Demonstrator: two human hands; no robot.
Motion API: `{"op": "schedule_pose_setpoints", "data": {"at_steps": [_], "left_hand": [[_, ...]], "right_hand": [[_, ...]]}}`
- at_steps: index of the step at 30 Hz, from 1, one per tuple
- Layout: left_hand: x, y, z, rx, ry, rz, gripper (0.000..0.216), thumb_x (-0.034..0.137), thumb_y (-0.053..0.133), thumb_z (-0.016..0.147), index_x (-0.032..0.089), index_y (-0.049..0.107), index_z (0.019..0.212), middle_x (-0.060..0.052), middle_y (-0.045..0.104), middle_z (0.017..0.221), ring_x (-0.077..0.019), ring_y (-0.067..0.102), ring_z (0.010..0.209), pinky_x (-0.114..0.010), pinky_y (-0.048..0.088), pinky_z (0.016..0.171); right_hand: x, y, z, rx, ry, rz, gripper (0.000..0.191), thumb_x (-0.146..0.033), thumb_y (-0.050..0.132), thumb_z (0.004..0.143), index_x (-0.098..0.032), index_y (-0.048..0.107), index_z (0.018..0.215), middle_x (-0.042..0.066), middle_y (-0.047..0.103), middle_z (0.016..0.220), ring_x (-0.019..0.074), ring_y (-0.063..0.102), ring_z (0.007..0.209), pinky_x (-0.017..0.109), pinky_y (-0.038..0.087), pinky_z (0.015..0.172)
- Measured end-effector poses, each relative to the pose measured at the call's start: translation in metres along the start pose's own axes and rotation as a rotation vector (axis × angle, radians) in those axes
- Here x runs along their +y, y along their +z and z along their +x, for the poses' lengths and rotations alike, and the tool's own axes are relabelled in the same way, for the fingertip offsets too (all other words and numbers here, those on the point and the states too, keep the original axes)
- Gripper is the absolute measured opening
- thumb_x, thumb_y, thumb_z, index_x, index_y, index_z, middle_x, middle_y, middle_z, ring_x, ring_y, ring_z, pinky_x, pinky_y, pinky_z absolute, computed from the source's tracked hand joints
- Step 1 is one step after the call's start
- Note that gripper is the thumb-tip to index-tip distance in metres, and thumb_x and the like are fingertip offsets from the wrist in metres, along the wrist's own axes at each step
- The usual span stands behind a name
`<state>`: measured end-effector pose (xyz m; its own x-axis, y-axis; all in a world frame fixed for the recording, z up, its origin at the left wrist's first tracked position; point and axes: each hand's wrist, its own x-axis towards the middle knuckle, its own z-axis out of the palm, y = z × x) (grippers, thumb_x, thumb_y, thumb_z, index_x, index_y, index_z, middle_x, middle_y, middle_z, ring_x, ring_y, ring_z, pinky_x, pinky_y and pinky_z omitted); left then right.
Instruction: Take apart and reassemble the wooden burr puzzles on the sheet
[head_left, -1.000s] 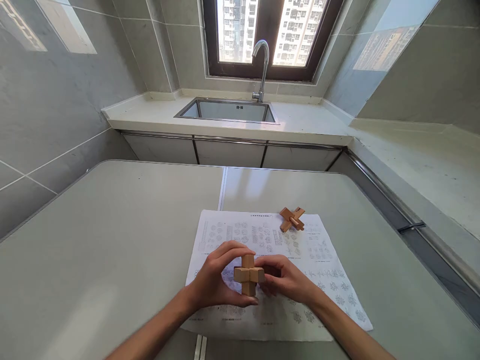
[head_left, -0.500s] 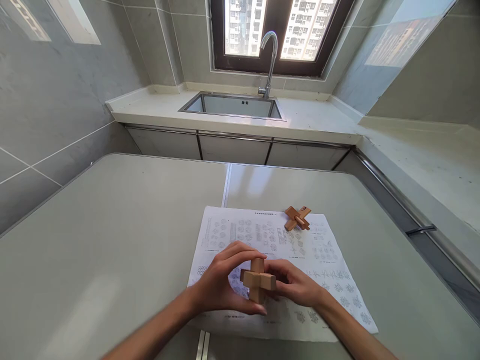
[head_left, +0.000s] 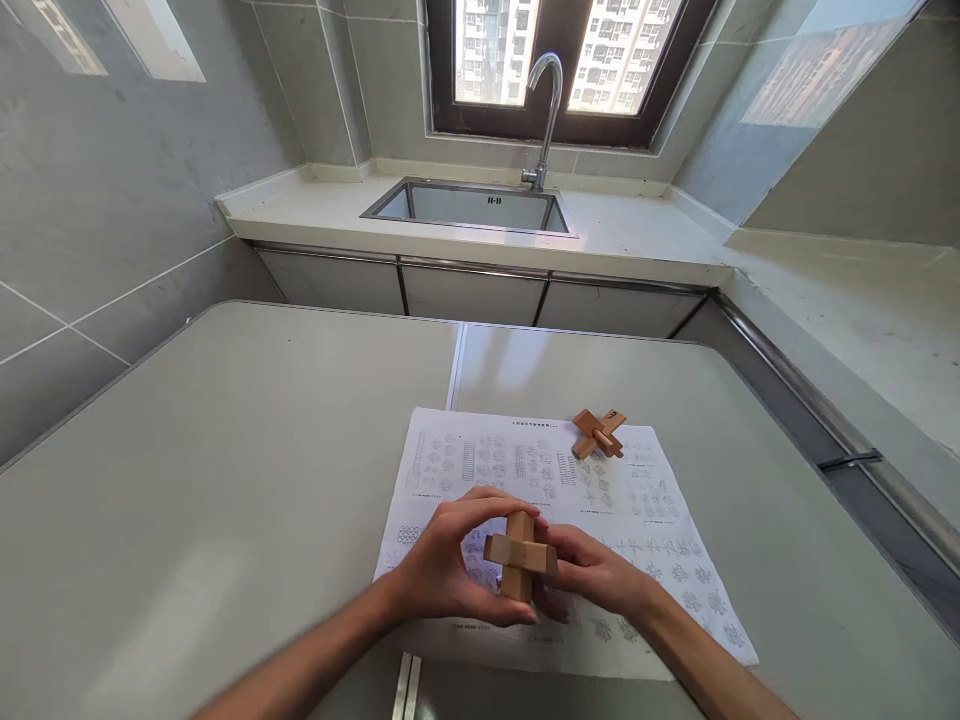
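Observation:
A wooden burr puzzle (head_left: 519, 556) of interlocking blocks is held between both hands above a printed sheet (head_left: 450, 465). My left hand (head_left: 450, 560) spans it from top to bottom, index finger over the upper end and thumb under the lower end. On the other side, my right hand (head_left: 596, 572) pinches the right-hand block; part of its fingers is hidden behind the puzzle. Farther back, a second wooden puzzle (head_left: 598, 434), crossed in shape, lies on the sheet's upper right.
The sheet, covered with small diagrams, lies on a pale table (head_left: 247, 470) with a seam down its middle. Beyond stand a counter (head_left: 300, 215) with a sink (head_left: 472, 208), a faucet (head_left: 547, 120) and a window. Another counter (head_left: 862, 320) runs along the right.
The puzzle has turned slightly in my hands, and the right fingers show a little more beneath it. The whole view has shifted slightly; the second puzzle stays put on the sheet.

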<state>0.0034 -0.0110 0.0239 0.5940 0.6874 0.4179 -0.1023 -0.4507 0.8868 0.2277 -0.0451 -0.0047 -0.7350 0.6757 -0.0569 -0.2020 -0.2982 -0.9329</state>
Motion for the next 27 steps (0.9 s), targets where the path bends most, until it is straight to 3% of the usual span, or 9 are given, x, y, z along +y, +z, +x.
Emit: {"op": "schedule_pose_setpoints", "data": {"at_steps": [4,9,16,23,27], "left_hand": [[-0.003,-0.004,-0.002,-0.026,-0.007,0.075,0.076,0.048,0.1,0.065,0.024,0.069,0.13,-0.01,0.081,0.116,-0.029,0.076,0.107,-0.04,0.058,0.099],[0.001,-0.005,-0.002,-0.039,-0.102,0.109,0.072,0.055,0.098,0.065,0.023,0.072,0.124,-0.009,0.082,0.111,-0.0281,0.076,0.103,-0.039,0.058,0.097],[-0.001,-0.006,0.002,0.009,-0.034,0.243,0.068,0.06,0.094,0.068,0.022,0.072,0.12,-0.009,0.083,0.106,-0.0272,0.075,0.096,-0.041,0.057,0.097],[-0.005,0.001,-0.001,0.195,0.09,0.467,0.072,0.06,0.094,0.071,0.024,0.066,0.127,-0.009,0.082,0.113,-0.0258,0.075,0.092,-0.042,0.057,0.093],[-0.006,0.006,-0.001,0.21,0.167,0.532,0.075,0.059,0.092,0.075,0.025,0.061,0.135,-0.01,0.082,0.116,-0.0258,0.076,0.09,-0.042,0.056,0.091]], "right_hand": [[-0.008,-0.001,0.0,0.002,-0.018,-0.146,0.038,-0.053,0.06,0.106,-0.016,0.067,0.103,0.0,0.062,0.069,0.0123,0.058,0.056,0.024,0.048,0.057],[-0.005,0.003,0.002,0.104,-0.078,-0.272,0.034,-0.046,0.062,0.103,-0.017,0.066,0.087,-0.002,0.057,0.064,0.0119,0.052,0.053,0.024,0.043,0.053],[-0.003,0.009,0.006,0.328,-0.194,-0.552,0.03,-0.028,0.065,0.098,-0.019,0.056,0.07,-0.005,0.043,0.065,0.0109,0.036,0.059,0.024,0.032,0.055],[0.011,0.013,0.008,0.644,-0.333,-0.844,0.011,-0.015,0.062,0.091,-0.02,0.065,0.082,-0.003,0.061,0.068,0.0131,0.048,0.059,0.023,0.042,0.058],[0.012,0.013,0.01,0.667,-0.368,-0.873,0.011,-0.014,0.062,0.09,-0.021,0.064,0.082,-0.002,0.065,0.069,0.013,0.051,0.058,0.022,0.043,0.057]]}}
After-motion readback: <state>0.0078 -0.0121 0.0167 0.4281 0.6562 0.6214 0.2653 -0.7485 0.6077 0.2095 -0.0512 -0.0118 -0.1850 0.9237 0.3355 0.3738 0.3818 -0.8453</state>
